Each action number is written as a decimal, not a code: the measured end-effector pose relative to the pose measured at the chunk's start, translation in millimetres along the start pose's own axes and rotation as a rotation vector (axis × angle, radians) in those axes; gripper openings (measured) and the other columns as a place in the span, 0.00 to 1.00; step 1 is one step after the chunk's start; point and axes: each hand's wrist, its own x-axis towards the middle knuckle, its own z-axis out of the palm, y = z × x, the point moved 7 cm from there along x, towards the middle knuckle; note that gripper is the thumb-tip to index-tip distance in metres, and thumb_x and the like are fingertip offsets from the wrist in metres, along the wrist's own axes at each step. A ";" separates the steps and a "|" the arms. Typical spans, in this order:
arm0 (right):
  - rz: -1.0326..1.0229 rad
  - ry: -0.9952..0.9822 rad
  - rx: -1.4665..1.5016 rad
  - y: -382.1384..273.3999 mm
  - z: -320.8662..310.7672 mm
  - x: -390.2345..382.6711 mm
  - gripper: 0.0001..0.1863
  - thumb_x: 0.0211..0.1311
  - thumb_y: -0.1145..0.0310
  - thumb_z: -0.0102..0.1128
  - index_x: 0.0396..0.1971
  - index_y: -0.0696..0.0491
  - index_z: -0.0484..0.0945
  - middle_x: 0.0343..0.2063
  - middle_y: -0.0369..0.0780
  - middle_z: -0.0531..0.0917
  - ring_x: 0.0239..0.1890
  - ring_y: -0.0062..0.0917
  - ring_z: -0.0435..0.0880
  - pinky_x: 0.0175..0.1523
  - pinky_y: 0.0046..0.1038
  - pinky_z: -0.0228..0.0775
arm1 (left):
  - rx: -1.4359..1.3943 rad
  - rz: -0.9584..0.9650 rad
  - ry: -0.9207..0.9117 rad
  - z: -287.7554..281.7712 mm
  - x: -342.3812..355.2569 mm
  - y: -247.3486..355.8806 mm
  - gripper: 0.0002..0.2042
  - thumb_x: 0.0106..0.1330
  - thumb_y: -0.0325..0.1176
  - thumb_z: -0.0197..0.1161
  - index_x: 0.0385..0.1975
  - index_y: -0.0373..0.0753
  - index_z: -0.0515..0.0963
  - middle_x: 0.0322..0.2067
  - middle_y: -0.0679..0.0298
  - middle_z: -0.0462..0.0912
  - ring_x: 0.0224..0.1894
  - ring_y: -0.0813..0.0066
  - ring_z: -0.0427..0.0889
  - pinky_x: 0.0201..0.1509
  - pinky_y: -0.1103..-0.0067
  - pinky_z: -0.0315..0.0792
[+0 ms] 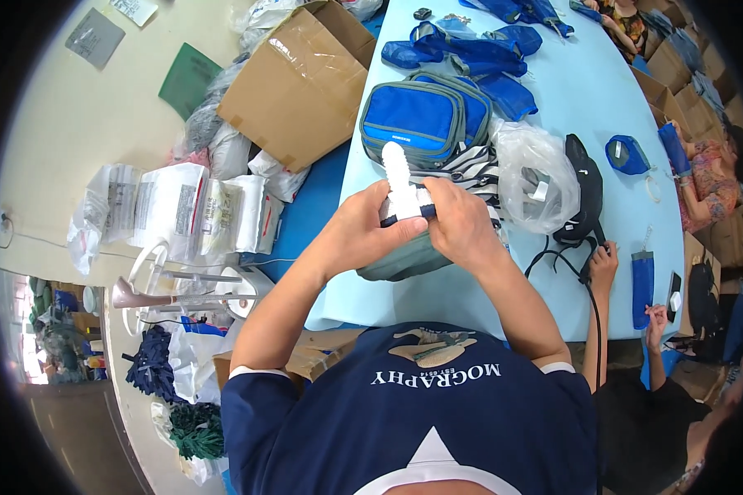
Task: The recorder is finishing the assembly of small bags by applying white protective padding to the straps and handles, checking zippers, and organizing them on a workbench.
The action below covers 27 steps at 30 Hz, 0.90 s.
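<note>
Over the near edge of the table, my left hand [357, 229] and my right hand [464, 221] grip opposite sides of a white ribbed strip with dark navy bands [401, 191]. A rounded white end of it stands up between them. My thumbs press on its near side, and the fingers underneath are mostly hidden. Just below my hands lies a grey-green fabric piece [409, 259], partly covered by them. Black-and-white striped fabric [475, 169] is right behind my right hand. Beyond, a blue bag with grey trim [409, 120] rests against another similar one.
A clear plastic bag [537, 186] and a black bag [584, 181] lie to the right. A co-worker's hand [604, 266] is near the black strap. Blue pouches [470, 51] spread at the far end. A cardboard box [297, 91] and a garment steamer [190, 290] stand left.
</note>
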 end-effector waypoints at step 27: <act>0.317 -0.230 0.816 36.5 12.6 -24.9 0.21 0.49 0.77 0.56 0.47 0.59 0.69 0.33 0.41 0.78 0.40 0.28 0.77 0.45 0.25 0.67 | -0.066 0.202 0.110 25.1 -4.5 -13.1 0.19 0.55 0.42 0.65 0.34 0.30 0.73 0.19 0.54 0.75 0.20 0.67 0.74 0.25 0.75 0.68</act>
